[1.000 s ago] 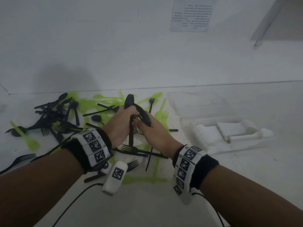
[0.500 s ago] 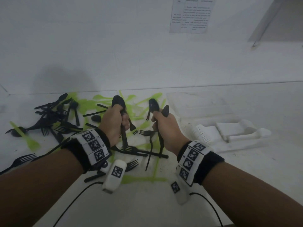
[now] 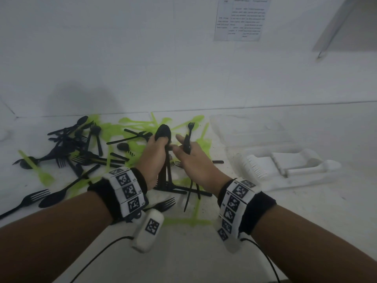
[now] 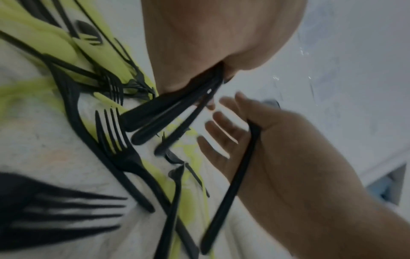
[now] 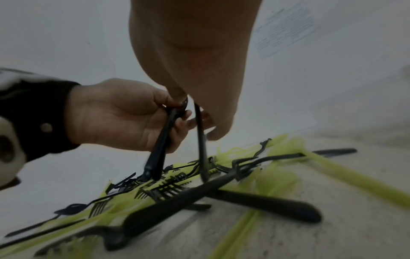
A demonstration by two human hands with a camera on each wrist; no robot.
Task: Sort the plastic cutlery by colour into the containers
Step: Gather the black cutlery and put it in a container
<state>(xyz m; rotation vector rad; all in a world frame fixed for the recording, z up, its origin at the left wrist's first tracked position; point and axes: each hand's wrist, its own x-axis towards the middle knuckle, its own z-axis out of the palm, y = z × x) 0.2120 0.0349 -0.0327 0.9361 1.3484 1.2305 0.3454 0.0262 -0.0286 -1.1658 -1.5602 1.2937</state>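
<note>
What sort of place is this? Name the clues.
Probably a staged recording workspace, not a kitchen: a bare white table, a printed sheet taped on the white wall, and tracking-marker wristbands above both hands.

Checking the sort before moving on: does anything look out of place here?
Yes. Black cutlery and green cutlery lie tangled in one heap on the table, unsorted, while the white cutlery sits apart at right.

Matt black plastic forks (image 3: pixel 163 204), translucent green plastic cutlery (image 3: pixel 43 176), white foam-like tray (image 3: pixel 293 170), printed paper sheet (image 3: pixel 240 17).
</note>
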